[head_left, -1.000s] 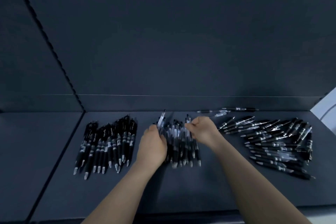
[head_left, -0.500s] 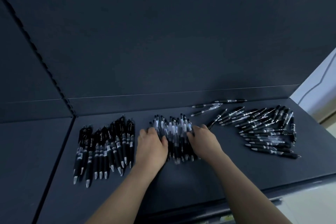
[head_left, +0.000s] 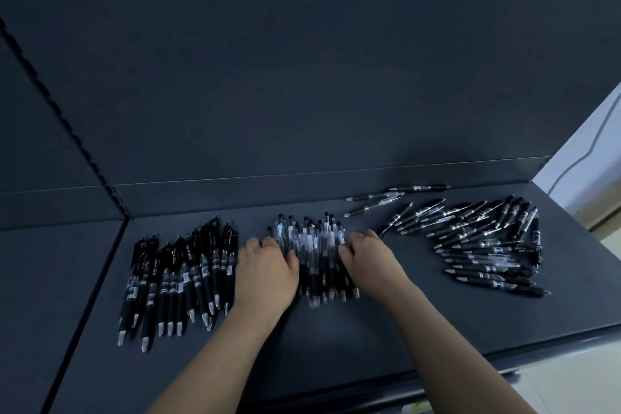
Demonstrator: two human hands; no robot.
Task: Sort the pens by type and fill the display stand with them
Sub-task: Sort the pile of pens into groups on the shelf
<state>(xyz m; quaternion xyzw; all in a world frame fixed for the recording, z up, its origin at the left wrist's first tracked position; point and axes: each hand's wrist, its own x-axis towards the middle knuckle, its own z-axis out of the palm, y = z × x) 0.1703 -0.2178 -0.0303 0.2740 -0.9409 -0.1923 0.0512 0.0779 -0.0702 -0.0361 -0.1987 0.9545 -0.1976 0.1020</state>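
Both hands lie palm down on the dark shelf [head_left: 336, 346], 1 on each side of the middle pile [head_left: 317, 242] of pens. The left hand [head_left: 265, 270] leans against the pile's left edge with its thumb touching the barrels. The right hand [head_left: 371, 257] has its fingertips on the right edge. Neither is wrapped round a pen; the fingers are loose and only push at the heap from the 2 sides. The pens between them have clear barrels with dark grips and lie roughly parallel, tips toward the person (they are a bit blurred, so I can't read any print).

Just beside the left hand lies the left pile [head_left: 181, 276], all black pens in a neat row with silver tips pointing to the front edge. Well to the right of the right hand is the right pile [head_left: 487, 245], a looser fan of black pens with their tips pointing left. Behind that, close to the back of the shelf, 3 loose pens [head_left: 386, 200] lie on their sides.

A dark back panel [head_left: 302, 77] rises behind everything. A slotted upright [head_left: 67, 118] runs down it on the left to the seam in the shelf. A pale wall [head_left: 588, 161] shows at the far right.
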